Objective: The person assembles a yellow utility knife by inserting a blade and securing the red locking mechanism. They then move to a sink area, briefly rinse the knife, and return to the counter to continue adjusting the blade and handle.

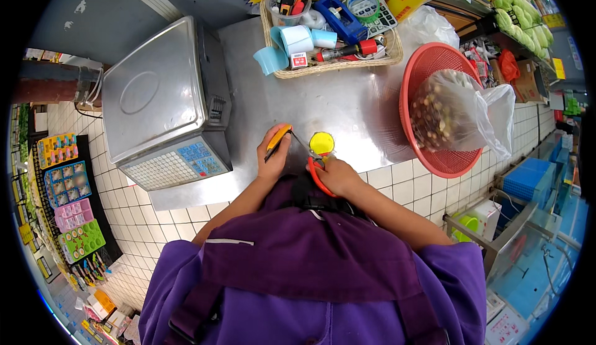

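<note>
My left hand (271, 160) is closed around a yellow and black utility knife (279, 136), whose thin blade slants toward my right hand. My right hand (340, 177) grips what look like red-handled pliers (321, 182); their metal head is at the blade's end. Whether the jaws clamp the blade is too small to make out. Just beyond the head is a round yellow disc (321, 142), apparently at the near edge of the steel table (267, 96). My fingers partly cover both tools.
A large scale (155, 90) stands at the left. A wicker basket (341, 68) of tape, label rolls and tools sits at the back. On the right is a red plastic basket (406, 90) with a bag of small brown round items (434, 109).
</note>
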`<control>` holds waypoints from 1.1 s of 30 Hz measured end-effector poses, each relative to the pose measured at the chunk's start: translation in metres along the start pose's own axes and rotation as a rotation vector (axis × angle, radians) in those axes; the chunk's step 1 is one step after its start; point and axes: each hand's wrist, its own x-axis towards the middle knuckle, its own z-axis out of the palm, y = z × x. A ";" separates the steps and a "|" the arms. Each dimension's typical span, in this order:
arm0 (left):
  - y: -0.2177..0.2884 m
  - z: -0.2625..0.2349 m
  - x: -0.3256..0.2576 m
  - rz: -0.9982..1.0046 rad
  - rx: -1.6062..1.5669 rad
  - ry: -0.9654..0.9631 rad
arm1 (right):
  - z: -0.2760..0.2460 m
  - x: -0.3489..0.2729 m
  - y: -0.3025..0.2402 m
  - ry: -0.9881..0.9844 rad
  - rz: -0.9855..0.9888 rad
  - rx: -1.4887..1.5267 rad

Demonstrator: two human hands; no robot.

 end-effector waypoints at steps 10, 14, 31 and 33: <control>-0.013 0.002 -0.001 0.221 0.105 0.035 | 0.003 0.004 0.008 -0.277 0.134 0.844; -0.015 0.004 -0.003 0.249 0.114 0.050 | 0.001 0.005 0.013 -0.404 0.213 1.024; -0.020 0.003 -0.010 0.238 0.090 0.122 | 0.023 0.002 0.000 0.069 -0.054 0.170; -0.020 0.002 -0.012 0.211 0.067 0.109 | 0.033 0.016 0.015 0.089 -0.105 0.203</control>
